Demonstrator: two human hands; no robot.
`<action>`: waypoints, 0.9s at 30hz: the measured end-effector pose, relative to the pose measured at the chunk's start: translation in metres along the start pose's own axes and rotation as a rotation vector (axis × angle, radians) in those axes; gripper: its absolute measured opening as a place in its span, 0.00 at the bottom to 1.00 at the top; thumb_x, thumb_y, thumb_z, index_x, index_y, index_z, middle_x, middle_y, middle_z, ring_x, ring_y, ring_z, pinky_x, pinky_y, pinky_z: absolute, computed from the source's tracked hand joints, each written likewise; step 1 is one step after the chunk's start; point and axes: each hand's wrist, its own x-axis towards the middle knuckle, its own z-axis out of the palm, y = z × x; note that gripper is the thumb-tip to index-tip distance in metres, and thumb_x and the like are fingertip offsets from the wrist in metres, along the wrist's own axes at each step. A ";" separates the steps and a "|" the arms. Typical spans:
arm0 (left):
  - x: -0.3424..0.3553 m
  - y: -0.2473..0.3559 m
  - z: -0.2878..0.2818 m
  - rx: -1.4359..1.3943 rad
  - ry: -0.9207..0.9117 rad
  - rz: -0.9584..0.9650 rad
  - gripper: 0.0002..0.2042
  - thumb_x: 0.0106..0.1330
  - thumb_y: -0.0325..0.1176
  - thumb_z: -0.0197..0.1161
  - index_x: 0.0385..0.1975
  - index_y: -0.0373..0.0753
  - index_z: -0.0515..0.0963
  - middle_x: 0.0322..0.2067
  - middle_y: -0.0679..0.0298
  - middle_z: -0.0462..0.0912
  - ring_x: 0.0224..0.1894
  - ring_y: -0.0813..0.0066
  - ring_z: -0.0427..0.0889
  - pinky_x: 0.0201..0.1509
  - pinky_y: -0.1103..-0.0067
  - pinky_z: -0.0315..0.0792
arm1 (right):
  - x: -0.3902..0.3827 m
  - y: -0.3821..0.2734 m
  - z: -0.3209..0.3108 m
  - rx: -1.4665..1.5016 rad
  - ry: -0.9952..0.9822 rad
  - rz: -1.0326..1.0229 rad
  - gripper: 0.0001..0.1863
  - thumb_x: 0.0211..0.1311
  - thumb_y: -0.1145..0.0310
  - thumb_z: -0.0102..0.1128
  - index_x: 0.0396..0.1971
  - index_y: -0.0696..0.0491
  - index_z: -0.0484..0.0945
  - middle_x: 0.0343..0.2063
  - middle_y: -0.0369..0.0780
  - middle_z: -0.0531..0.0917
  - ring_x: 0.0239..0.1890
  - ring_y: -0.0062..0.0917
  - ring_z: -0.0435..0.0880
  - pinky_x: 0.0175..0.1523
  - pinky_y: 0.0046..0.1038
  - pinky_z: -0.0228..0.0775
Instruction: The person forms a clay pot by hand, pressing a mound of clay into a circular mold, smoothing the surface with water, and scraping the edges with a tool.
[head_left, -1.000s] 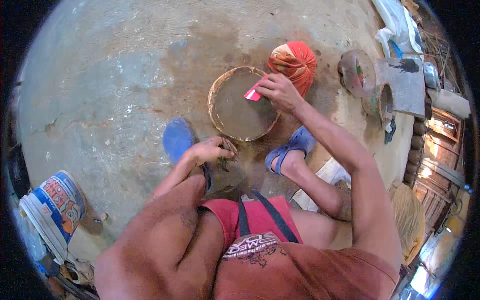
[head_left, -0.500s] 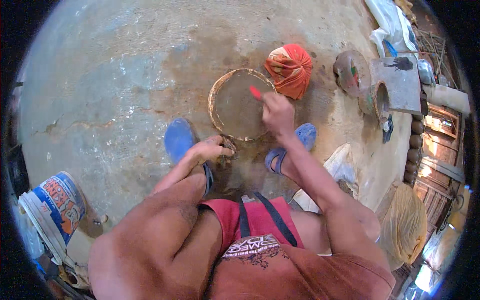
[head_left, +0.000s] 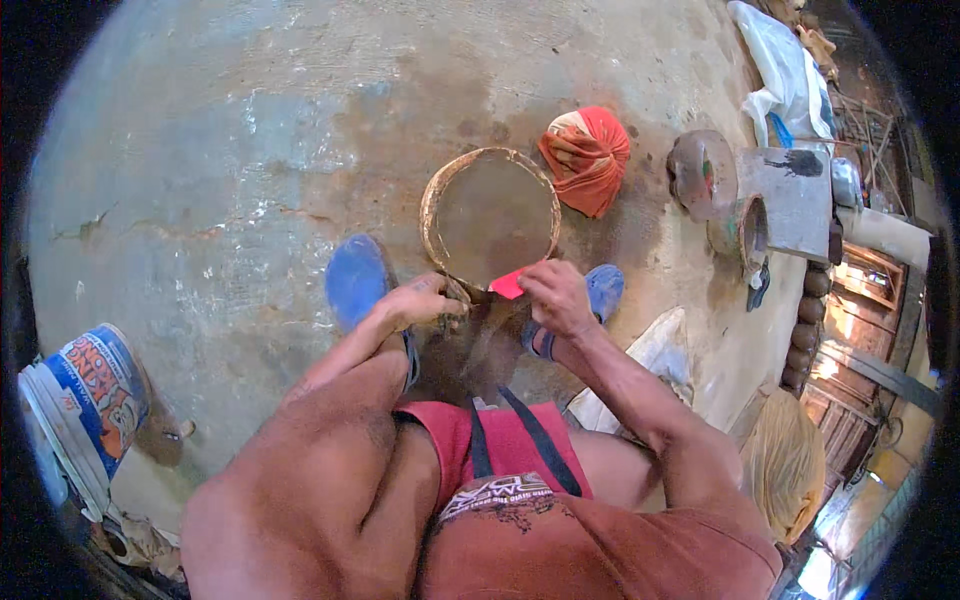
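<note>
A round basin [head_left: 428,215] with a crusted, light-brown rim stands on the floor between my feet. Murky grey-brown liquid fills it. At its near right edge, my right hand [head_left: 560,297] pinches a flat red scraper-like piece [head_left: 507,283]. My left hand [head_left: 425,300] is closed at the near left edge, its fingers curled on a small dark, muddy object [head_left: 455,300] too unclear to name. Just beyond the basin on the right sits a tied orange-red cloth bundle [head_left: 588,165].
Blue shoes [head_left: 356,282] flank the basin. A blue-and-white paint bucket [head_left: 95,405] is at the left. To the right are a brown clay-like pot [head_left: 700,175], a tipped round container [head_left: 738,235], a grey slab [head_left: 790,195] and a white sack [head_left: 645,360]. A tan bag [head_left: 785,455] lies nearer.
My right hand has brought the red piece from above the liquid down toward me, to the basin's near edge. My left hand stays in nearly the same place.
</note>
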 end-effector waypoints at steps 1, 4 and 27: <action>-0.001 0.005 0.002 0.109 0.014 0.045 0.16 0.66 0.37 0.70 0.53 0.42 0.85 0.42 0.66 0.89 0.41 0.74 0.85 0.46 0.73 0.78 | 0.002 0.008 -0.004 -0.012 0.098 0.120 0.22 0.46 0.76 0.69 0.46 0.47 0.86 0.46 0.37 0.87 0.48 0.36 0.85 0.51 0.40 0.77; -0.013 0.029 0.003 0.053 0.015 -0.092 0.23 0.63 0.43 0.72 0.53 0.35 0.85 0.48 0.57 0.90 0.52 0.69 0.85 0.55 0.69 0.78 | 0.045 0.037 -0.013 -0.214 0.385 0.338 0.14 0.56 0.74 0.67 0.43 0.49 0.86 0.42 0.41 0.86 0.43 0.40 0.86 0.45 0.41 0.79; 0.002 -0.002 0.000 0.104 -0.100 0.019 0.16 0.67 0.39 0.71 0.51 0.39 0.86 0.46 0.65 0.90 0.48 0.75 0.83 0.55 0.73 0.77 | 0.096 0.065 -0.022 -0.252 0.214 -0.002 0.16 0.48 0.72 0.67 0.40 0.46 0.85 0.40 0.36 0.84 0.46 0.35 0.83 0.46 0.38 0.76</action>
